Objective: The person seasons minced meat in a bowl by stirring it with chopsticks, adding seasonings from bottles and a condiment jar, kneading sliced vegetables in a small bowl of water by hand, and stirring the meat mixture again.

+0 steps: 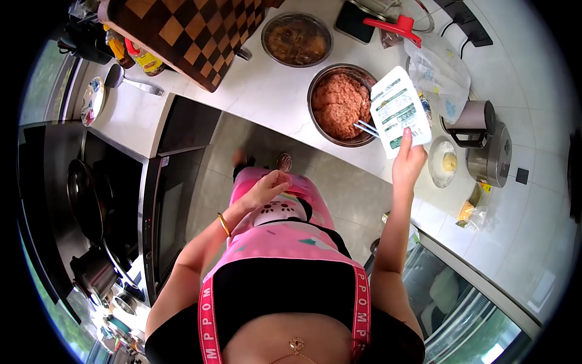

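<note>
Holding white printed packet [397, 103] in right grip [407, 159], clamped at the lower edge with thumb on the printed face. Seeing green text blocks on that face; too small to read. Holding it up tilted beside metal bowl [313, 115] of pink minced meat [341, 103], overlapping the bowl's right rim in view. Seeing pale sticks [365, 128] poking out of the meat, running under the packet's edge; can't see the far ends.

Keeping left grip [270, 187] in front of pink apron [297, 241], fingers loosely curled. Can't tell if fingertips meet or stand apart. Wearing gold bracelet [224, 224] on that wrist.

On worktop [254, 85]: got the bowl near the front edge, second bowl [297, 39] with brownish contents just behind it, dark flat device [355, 23] next to that. Seeing red handle [397, 27] and clear plastic bag [445, 67] behind the packet. To the right: plate [440, 175] with pale yellow lump [449, 162], then steel cooker [498, 156] near the wall. To the left: checkered board [182, 36], spoon [136, 84] beyond it, black pan [85, 200] over on the stove.
</note>
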Tool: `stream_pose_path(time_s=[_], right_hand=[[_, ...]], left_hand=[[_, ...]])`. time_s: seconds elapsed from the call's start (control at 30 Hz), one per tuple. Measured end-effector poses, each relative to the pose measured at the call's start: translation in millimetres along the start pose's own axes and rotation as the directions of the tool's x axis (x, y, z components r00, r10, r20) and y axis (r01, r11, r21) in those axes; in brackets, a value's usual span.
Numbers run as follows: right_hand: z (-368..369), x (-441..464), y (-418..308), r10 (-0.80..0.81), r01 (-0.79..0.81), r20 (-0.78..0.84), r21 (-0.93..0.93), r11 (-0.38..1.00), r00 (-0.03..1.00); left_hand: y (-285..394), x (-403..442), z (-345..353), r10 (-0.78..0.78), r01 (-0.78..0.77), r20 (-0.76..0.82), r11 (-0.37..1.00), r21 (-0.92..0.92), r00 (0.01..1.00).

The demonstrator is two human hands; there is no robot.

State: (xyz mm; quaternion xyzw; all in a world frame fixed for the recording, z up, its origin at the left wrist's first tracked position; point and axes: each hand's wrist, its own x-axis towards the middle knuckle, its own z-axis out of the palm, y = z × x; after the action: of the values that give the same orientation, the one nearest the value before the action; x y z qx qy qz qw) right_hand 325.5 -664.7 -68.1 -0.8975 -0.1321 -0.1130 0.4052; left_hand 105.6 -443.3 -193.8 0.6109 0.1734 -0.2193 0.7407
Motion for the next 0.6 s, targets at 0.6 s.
stream_pose_path(time_s=[0.6], right_hand=[[10,9,41,-0.021,0.019,-0.01,-0.159,0.987,1.0]], left_hand=[[-10,-10,-2,-0.02,0.02,-0.037,1.0,0.001,0.999]])
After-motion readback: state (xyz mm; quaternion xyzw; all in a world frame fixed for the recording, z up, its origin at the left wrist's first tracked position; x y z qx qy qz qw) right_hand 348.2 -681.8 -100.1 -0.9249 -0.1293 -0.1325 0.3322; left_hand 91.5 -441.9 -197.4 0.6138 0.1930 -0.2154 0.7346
